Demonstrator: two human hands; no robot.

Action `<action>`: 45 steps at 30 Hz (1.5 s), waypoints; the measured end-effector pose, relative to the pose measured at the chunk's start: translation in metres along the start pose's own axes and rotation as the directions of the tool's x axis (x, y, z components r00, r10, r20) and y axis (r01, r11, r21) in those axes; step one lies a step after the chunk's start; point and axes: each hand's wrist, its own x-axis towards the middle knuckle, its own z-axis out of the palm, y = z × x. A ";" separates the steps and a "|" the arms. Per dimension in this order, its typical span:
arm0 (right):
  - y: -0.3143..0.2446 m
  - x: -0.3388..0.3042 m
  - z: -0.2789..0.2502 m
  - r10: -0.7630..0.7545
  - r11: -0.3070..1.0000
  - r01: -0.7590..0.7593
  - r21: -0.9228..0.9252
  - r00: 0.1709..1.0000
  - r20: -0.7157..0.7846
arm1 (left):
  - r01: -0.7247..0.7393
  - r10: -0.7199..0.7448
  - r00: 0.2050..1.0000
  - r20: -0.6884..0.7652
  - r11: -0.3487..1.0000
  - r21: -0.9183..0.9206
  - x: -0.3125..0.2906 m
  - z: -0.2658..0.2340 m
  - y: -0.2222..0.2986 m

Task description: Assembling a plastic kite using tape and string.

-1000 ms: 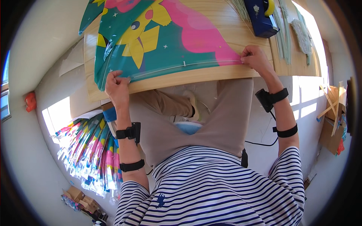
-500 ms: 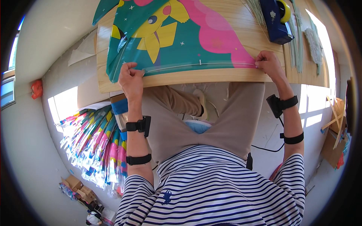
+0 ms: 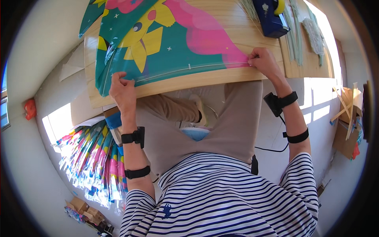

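A large printed plastic sheet (image 3: 177,53), like a kite's sail, lies on the wooden table with a green ground, a yellow cartoon figure and pink shapes. Along its near edge runs a thin white rod (image 3: 166,72) with a small white clip (image 3: 189,66) near its middle. My left hand (image 3: 123,94) is at the rod's left end, fingers curled and thumb against it; the exact grip is partly hidden. At the sheet's right corner, my right hand (image 3: 265,63) pinches the pink tip and the rod's end between thumb and fingers.
A dark blue tape dispenser (image 3: 272,19) with yellow tape stands at the table's far right. Bundles of thin pale green rods (image 3: 294,35) and a clear plastic box (image 3: 313,35) lie nearby. Below the table at left are many bagged colourful sheets (image 3: 92,158); cardboard boxes (image 3: 85,209) stand behind.
The whole view has shifted, so the table and both hands appear farther left and slightly tilted. Both hands stay at the two ends of the rod.
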 end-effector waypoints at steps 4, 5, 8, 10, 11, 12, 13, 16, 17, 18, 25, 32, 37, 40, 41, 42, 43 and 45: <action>0.004 0.002 0.001 -0.008 1.000 0.008 0.002 1.000 -0.013 | 0.003 -0.003 1.000 0.021 1.000 0.008 0.000 -0.001 -0.001; 0.005 0.002 0.002 -0.015 1.000 0.015 0.005 1.000 -0.015 | 0.016 -0.016 1.000 0.025 0.999 0.030 0.001 -0.002 0.001; 0.008 0.002 0.004 -0.036 0.999 0.036 -0.010 0.999 -0.024 | 0.015 -0.015 0.999 0.036 1.000 0.018 0.001 -0.002 0.003; 0.010 0.002 0.005 -0.050 0.997 0.048 -0.053 0.998 -0.041 | 0.008 -0.008 0.999 0.037 1.000 0.001 0.001 -0.001 0.001; 0.009 0.002 0.006 -0.049 0.998 0.046 -0.051 0.998 -0.046 | 0.005 -0.005 0.999 0.037 1.000 -0.004 0.002 -0.001 0.000; 0.007 0.002 0.006 -0.047 0.998 0.045 -0.050 0.998 -0.050 | 0.003 -0.003 0.999 0.043 1.000 0.005 0.002 -0.002 -0.001; 0.006 0.001 0.007 -0.046 0.998 0.043 -0.050 0.997 -0.054 | 0.000 -0.001 0.999 0.049 1.000 0.015 0.002 -0.002 -0.002; 0.006 0.001 0.007 -0.059 0.996 0.054 -0.072 0.996 -0.069 | -0.002 0.001 0.999 0.051 1.000 0.020 0.003 -0.002 -0.003; 0.005 0.001 0.008 -0.055 0.996 0.050 -0.070 0.996 -0.069 | -0.001 0.000 0.999 0.048 1.000 0.017 0.003 -0.002 -0.004; 0.005 0.001 0.007 -0.050 0.997 0.045 -0.068 0.996 -0.069 | -0.008 0.007 0.999 0.048 1.000 0.016 0.003 -0.001 -0.006; 0.009 0.003 0.012 -0.103 0.989 0.092 -0.116 0.990 -0.100 | 0.004 -0.003 0.999 0.044 1.000 -0.017 0.001 -0.002 -0.002; 0.013 0.003 0.021 -0.122 0.968 0.073 -0.239 0.973 -0.198 | -0.025 0.026 0.999 0.041 0.999 -0.024 0.001 -0.002 -0.005; 0.015 0.001 0.022 -0.033 0.982 -0.007 -0.189 0.978 -0.206 | 0.008 -0.009 1.000 0.023 1.000 0.025 -0.001 -0.003 -0.008; 0.005 -0.004 0.015 0.102 0.988 -0.125 -0.094 0.971 -0.217 | 0.046 -0.048 0.999 0.022 0.998 0.051 -0.001 -0.005 -0.011; 0.004 -0.004 0.013 0.110 0.979 -0.143 -0.145 0.971 -0.211 | 0.058 -0.059 0.998 0.022 0.997 0.049 0.000 -0.005 -0.011; 0.004 -0.004 0.012 0.120 0.967 -0.161 -0.196 0.971 -0.206 | 0.066 -0.067 0.997 0.028 0.997 0.038 0.001 -0.005 -0.012; 0.004 -0.005 0.011 0.130 0.953 -0.178 -0.246 0.971 -0.202 | 0.075 -0.076 0.997 0.033 0.997 0.027 0.002 -0.005 -0.013; 0.021 -0.005 0.005 0.150 0.945 -0.211 -0.250 0.959 -0.240 | 0.078 -0.078 0.996 0.035 0.997 -0.001 0.003 -0.005 -0.014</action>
